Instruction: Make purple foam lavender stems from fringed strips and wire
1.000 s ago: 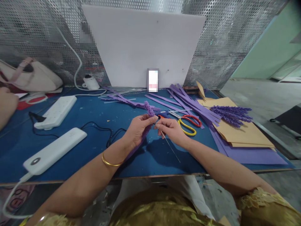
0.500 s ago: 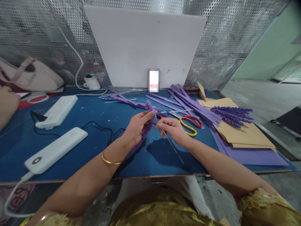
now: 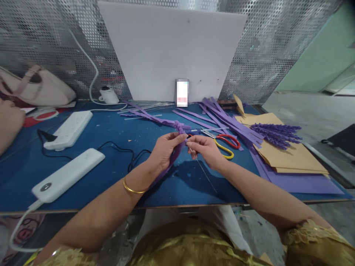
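Observation:
Above the blue table, my left hand [image 3: 168, 149] pinches a purple paper strip [image 3: 173, 159] whose long tail hangs down past my wrist. At its upper end the strip is curled into a fringed purple flower head [image 3: 179, 127]. Thumb and fingers of my right hand [image 3: 205, 149] close on a thin wire stem [image 3: 204, 173], right beside the left fingertips. The wire slants down toward the table's front edge. Where the wire meets the paper is hidden by my fingers. Scissors [image 3: 226, 153] with a red and a yellow handle lie behind my right hand.
Purple strips [image 3: 230, 122] lie at the back and right. A bunch of purple flower stems [image 3: 277, 135] rests on brown paper [image 3: 294, 159]. A power bank [image 3: 69, 175] and power strip [image 3: 69, 131] are left, with another person's hand [image 3: 11, 118] beyond. A phone [image 3: 182, 93] leans against a white board.
My right hand has come up against the left fingertips, closing the small gap. The flower head has turned slightly, and the view has shifted a little.

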`<state>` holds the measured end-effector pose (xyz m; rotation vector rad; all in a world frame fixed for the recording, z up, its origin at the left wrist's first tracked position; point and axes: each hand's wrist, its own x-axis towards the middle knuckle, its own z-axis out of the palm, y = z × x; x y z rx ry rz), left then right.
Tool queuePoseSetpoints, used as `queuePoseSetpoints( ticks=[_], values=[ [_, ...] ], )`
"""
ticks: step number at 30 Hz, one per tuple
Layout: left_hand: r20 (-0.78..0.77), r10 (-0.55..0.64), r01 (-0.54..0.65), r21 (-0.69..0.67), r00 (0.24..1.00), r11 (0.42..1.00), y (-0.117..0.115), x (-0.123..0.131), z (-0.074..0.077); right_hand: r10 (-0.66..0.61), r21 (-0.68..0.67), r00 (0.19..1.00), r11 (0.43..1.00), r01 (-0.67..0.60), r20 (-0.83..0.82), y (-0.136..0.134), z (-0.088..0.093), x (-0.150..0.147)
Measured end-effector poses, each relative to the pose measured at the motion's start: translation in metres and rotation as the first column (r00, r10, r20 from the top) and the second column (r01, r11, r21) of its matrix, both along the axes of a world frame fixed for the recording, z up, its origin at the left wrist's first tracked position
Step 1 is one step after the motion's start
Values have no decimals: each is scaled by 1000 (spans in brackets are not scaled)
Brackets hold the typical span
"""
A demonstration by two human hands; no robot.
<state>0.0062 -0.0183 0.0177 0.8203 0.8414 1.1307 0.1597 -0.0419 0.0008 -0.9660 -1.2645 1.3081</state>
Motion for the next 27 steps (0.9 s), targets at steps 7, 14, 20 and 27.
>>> queuePoseSetpoints(
  ticks=[7,14,20,27],
  values=[
    [5,-2,2,55,1000,998,4,-3,4,27,-35,996,999,-30,-89,0,-1,2],
    [3,4,-4,44,1000,999,6,-1,1,60,-35,995,997,-63,-81,-1,-2,1],
    [-15,40,-39,99,999,994,7,-5,1,58,-63,995,996,-63,-79,-1,-3,1],
    [13,35,-36,81,999,996,8,-5,0,61,-80,994,994,-69,-93,-1,-4,1]
  ],
)
